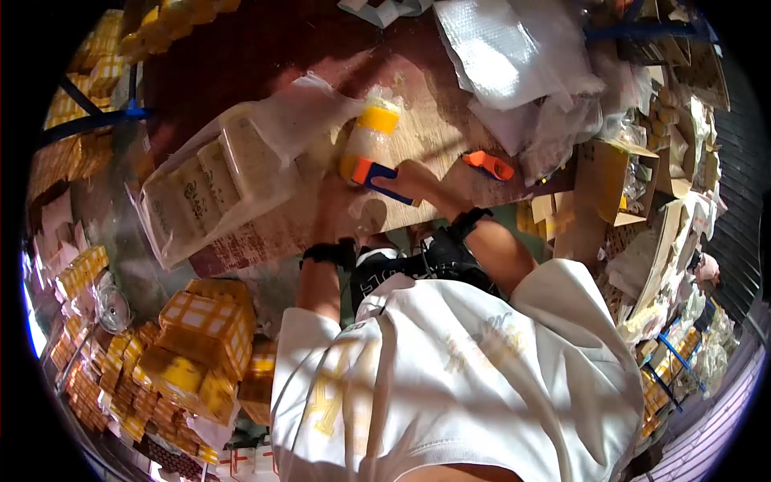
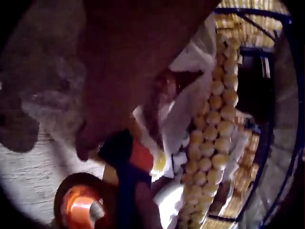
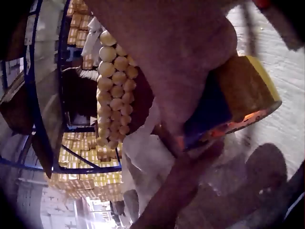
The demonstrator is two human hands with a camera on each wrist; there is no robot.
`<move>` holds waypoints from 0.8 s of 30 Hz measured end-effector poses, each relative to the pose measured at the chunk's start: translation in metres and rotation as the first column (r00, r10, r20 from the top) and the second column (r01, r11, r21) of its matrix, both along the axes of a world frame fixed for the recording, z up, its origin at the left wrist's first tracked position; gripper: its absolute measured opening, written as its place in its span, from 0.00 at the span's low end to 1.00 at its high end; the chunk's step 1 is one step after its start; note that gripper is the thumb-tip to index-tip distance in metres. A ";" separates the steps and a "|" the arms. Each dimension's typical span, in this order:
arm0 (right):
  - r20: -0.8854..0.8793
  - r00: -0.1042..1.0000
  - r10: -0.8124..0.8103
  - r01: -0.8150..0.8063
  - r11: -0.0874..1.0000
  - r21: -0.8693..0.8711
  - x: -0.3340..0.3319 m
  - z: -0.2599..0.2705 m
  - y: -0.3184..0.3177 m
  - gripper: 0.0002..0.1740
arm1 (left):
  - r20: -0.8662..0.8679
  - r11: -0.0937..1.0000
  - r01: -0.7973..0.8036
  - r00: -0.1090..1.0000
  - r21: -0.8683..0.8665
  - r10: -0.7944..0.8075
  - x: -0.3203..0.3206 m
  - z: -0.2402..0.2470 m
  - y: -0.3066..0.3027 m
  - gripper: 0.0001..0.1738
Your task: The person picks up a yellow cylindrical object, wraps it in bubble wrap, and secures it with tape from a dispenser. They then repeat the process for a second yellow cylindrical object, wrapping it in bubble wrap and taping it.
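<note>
Tape dispenser (image 1: 371,173) sat on the wooden table (image 1: 434,128), nose butted against the lower end of the wrapped yellow-capped container (image 1: 371,132). That reads as the tape being laid across the wrap's loose end.

Right hand (image 1: 419,181) had its fingers curled round the blue handle (image 1: 395,191), a full grip with nothing else in it. Holding it low and flat probably kept the roll pressed onto the wrap.

Left hand (image 1: 333,205) was just beside the container's base, likely steadying it. Blur hid the fingers, so I couldn't tell whether they were curled or flat, or whether they actually touched it.

Outward from there:
- clear bag of cartons (image 1: 217,181) to the left, near the container
- spare orange tool (image 1: 488,165) to the right, well apart from both hands
- bubble wrap sheets (image 1: 498,48) at the far side of the table
- yellow boxes (image 1: 201,337) heaped on the floor

What each view added:
- Only the head view showed the layout, both arms and the container's cap.
- The right wrist view showed the tape roll (image 3: 245,88) edge-on under the palm, plus a blue rack (image 3: 33,95) and strings of round yellow items (image 3: 114,90) that the head view lacked.
- The left wrist view showed the handle from below with an orange hub (image 2: 81,207). The container itself was hidden there.
</note>
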State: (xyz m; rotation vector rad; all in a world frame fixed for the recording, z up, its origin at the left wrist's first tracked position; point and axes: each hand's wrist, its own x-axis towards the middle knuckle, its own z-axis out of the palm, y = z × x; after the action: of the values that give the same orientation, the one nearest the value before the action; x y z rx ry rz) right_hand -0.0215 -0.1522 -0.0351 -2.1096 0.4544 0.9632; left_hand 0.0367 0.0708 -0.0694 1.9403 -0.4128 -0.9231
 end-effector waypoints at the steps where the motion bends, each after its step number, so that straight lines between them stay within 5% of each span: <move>1: 0.048 0.996 0.080 -0.077 0.995 -0.062 -0.001 -0.015 0.001 0.46 | 0.096 0.995 0.024 0.995 0.093 -0.033 -0.002 0.008 -0.003 0.65; 2: 0.070 0.996 0.056 -0.053 0.997 -0.049 0.001 -0.012 0.002 0.46 | 0.268 0.944 -0.036 0.962 0.329 -0.057 -0.017 -0.003 -0.012 0.64; 5: 0.034 0.999 -0.012 0.012 1.000 -0.001 -0.004 -0.003 0.003 0.44 | 0.470 0.913 -0.297 0.871 0.278 0.140 -0.041 -0.064 -0.012 0.63; 11: -0.049 0.999 -0.013 0.014 1.000 0.023 -0.026 -0.023 -0.021 0.39 | 0.371 0.948 -0.131 0.928 0.290 0.015 -0.022 -0.047 -0.012 0.52; 18: -0.129 0.990 0.054 -0.072 0.987 -0.141 -0.025 0.011 -0.021 0.43 | 0.265 0.874 -0.116 0.964 0.471 -0.015 -0.016 -0.033 -0.023 0.56; 20: -0.177 0.984 0.005 -0.036 0.984 -0.175 -0.025 0.019 -0.014 0.43 | 0.212 0.849 -0.092 0.977 0.520 -0.024 -0.020 -0.030 -0.022 0.63; 24: -0.175 0.979 -0.106 0.069 0.977 -0.204 -0.022 0.064 -0.001 0.40 | 0.258 0.700 -0.084 0.955 0.710 -0.146 -0.026 -0.008 -0.043 0.59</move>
State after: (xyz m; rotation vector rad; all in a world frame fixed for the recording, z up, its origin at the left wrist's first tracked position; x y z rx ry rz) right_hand -0.0440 -0.1533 0.0293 -2.1622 0.7587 1.1060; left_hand 0.0111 0.0275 -0.0775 2.8319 -0.2666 -0.8861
